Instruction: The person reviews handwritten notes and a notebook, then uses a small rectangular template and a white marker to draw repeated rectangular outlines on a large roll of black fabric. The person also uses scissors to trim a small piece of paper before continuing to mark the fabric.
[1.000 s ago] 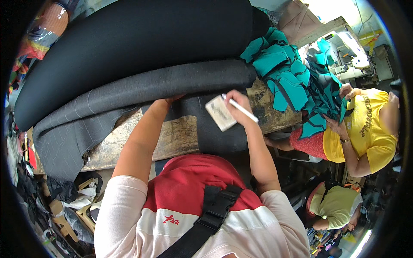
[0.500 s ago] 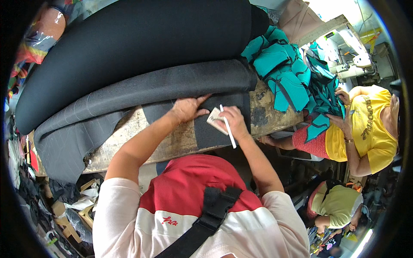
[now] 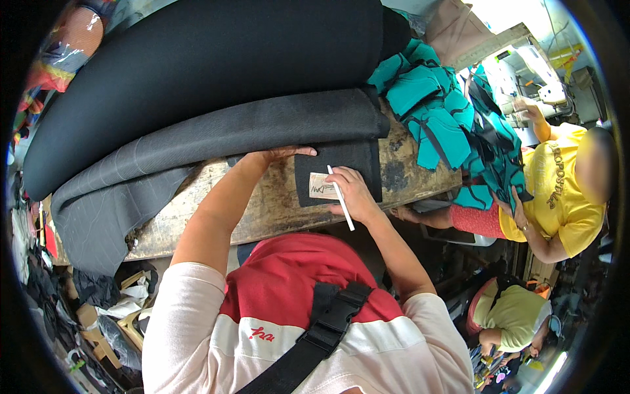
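Against the lower edge of a dark grey fabric roll [image 3: 249,125] lies my left hand [image 3: 283,153], its fingers stretched out toward the right. My right hand [image 3: 354,195] grips a slim white marking stick [image 3: 340,198] between its fingers. Beside those fingertips, a small cream card [image 3: 323,186] with handwriting on it rests flat on a dark fabric flap [image 3: 338,154]. The flap comes out from under the roll and spreads toward me over the worn wooden table [image 3: 262,210].
A larger black roll [image 3: 216,59] stretches along the back. Teal and black cut pieces [image 3: 440,131] heap up at the right, near a sewing machine [image 3: 548,98]. A person in yellow [image 3: 551,190] handles some pieces there; another person [image 3: 512,315] bends over farther down. Scraps [image 3: 125,308] clutter the lower left.
The card has come down flat near the flap's front edge, with my right hand moving slightly nearer me. My left hand has shifted left, and fabric left of the flap has gone from the tabletop.
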Tool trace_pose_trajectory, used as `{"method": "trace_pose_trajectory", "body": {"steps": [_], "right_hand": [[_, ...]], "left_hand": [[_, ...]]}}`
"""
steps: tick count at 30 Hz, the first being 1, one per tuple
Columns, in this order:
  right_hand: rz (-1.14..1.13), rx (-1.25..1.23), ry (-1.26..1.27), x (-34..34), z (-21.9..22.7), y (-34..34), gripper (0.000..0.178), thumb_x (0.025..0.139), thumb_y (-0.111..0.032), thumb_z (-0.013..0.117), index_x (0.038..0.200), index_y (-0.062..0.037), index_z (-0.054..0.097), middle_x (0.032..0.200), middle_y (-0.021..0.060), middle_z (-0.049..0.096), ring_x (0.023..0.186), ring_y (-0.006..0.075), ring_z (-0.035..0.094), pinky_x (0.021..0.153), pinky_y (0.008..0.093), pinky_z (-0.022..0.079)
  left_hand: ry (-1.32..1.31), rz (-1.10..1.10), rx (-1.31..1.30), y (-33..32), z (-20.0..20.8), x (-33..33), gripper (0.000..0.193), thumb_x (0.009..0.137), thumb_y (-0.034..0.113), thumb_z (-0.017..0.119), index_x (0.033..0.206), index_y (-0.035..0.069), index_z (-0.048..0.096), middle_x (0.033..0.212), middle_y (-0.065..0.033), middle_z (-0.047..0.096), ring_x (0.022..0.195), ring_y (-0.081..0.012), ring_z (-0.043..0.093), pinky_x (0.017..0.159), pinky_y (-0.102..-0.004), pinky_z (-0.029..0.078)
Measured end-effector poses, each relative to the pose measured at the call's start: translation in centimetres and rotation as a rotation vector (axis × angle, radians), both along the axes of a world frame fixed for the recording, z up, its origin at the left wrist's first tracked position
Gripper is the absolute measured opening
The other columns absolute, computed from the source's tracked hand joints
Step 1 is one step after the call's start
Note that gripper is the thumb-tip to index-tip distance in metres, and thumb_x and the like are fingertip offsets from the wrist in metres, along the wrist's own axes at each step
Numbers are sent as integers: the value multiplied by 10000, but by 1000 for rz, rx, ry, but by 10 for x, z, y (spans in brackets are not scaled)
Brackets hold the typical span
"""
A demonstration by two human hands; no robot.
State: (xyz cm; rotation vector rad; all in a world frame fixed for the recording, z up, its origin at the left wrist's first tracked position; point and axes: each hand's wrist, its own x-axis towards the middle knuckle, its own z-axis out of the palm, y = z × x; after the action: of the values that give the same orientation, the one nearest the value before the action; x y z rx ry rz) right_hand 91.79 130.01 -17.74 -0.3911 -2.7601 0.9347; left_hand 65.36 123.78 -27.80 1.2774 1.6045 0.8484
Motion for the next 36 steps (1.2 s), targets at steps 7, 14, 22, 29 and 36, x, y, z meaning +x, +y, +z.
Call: {"method": "trace_pose_trajectory", "body": {"steps": [7,14,22,29,36], "right_hand": [[-18,105,-100,-1,3,-6,545,526,-114,782,1028,-167,574,1123,26,596,1135,290,459,929,449,340],[-46,-101,-62,3,-10,9,501,556,-63,736,1027,-170,600,1098,58,592,1116,267,485,934,445,345],[-60,-159,22,7,-20,14,381,651,-47,707,1014,-131,627,1054,93,597,1099,265,508,946,405,356],[-239,-367,180,-17,-18,3,131,803,-121,655,867,-7,667,848,138,657,770,260,646,681,305,504],[-164,-244,265,-46,-14,-20,92,762,-88,649,787,1,647,791,132,667,724,291,649,648,348,518]], "left_hand": [[624,268,334,-27,51,49,414,819,403,618,998,31,642,1023,-165,625,994,-341,571,861,-413,459],[487,-27,636,-91,87,128,270,689,36,664,957,45,640,1032,-118,605,948,-287,580,788,-377,497],[716,-123,591,-88,58,132,395,707,101,580,1089,8,615,1212,-135,568,1152,-305,524,954,-412,433],[806,-114,526,-89,54,142,397,757,142,529,1127,18,600,1203,-131,575,1166,-303,516,973,-398,427],[735,-203,325,-91,56,144,366,772,143,514,1101,18,615,1177,-122,589,1127,-295,539,976,-382,430]]}}
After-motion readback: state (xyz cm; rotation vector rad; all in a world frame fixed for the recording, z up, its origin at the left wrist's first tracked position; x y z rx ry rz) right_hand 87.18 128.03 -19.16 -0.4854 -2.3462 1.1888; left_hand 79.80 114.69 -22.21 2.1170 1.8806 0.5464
